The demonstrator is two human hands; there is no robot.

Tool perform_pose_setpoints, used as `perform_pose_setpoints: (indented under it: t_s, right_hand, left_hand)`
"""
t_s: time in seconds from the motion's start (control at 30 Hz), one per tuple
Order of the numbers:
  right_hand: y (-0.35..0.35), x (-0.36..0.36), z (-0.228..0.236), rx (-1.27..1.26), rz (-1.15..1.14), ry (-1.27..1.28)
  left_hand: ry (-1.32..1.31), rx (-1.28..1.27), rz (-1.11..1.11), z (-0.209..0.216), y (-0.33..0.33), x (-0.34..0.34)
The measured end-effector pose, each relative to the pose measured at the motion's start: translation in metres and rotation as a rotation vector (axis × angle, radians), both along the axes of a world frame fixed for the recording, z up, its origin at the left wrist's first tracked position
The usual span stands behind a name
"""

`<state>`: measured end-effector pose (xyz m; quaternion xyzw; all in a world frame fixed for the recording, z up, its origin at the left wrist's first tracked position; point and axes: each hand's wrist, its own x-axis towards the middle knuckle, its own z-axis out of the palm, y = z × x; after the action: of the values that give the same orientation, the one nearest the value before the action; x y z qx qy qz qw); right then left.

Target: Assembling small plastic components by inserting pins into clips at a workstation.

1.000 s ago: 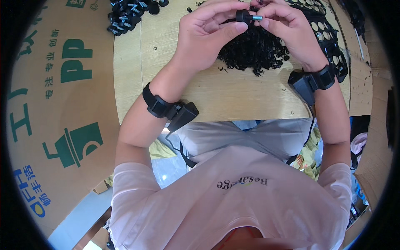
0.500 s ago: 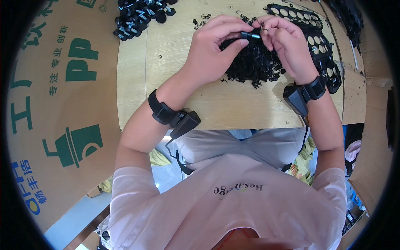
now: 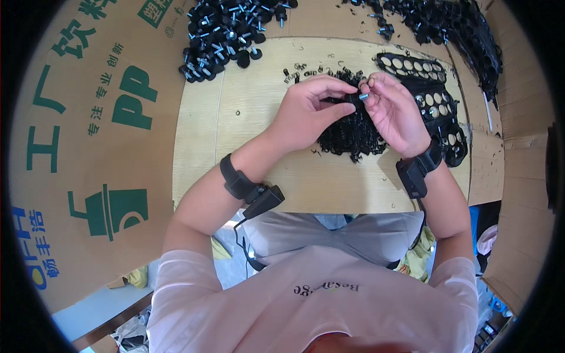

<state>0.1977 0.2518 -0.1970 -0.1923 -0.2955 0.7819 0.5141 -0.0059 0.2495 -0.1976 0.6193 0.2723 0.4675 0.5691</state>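
Together, left hand opposite right hand

Two hands, two black wristbands, one held bolt, one tabletop, one heap of black scraps and dozens of black-headed bolts are on view.

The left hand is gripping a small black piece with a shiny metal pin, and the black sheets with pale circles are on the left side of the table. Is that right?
Not quite: in the head view, the black sheets with pale circles are on the right side of the table. The left hand is gripping a small black piece with a shiny metal pin.
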Motion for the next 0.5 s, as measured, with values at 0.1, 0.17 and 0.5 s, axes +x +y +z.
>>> perform_pose_setpoints:
  t_s: [0.1,0.17,0.5]
  right_hand:
    - [-0.005,-0.004,0.007,0.024,-0.010,-0.007]
    - [-0.005,-0.007,0.009,0.012,-0.092,-0.067]
    - [0.004,0.013,0.011,0.095,-0.264,0.072]
  left_hand:
    - [-0.026,-0.031,0.003,-0.001,-0.001,-0.001]
    - [-0.027,-0.033,0.026,0.000,-0.001,0.000]
    - [0.083,0.216,0.156,0.010,0.004,-0.007]
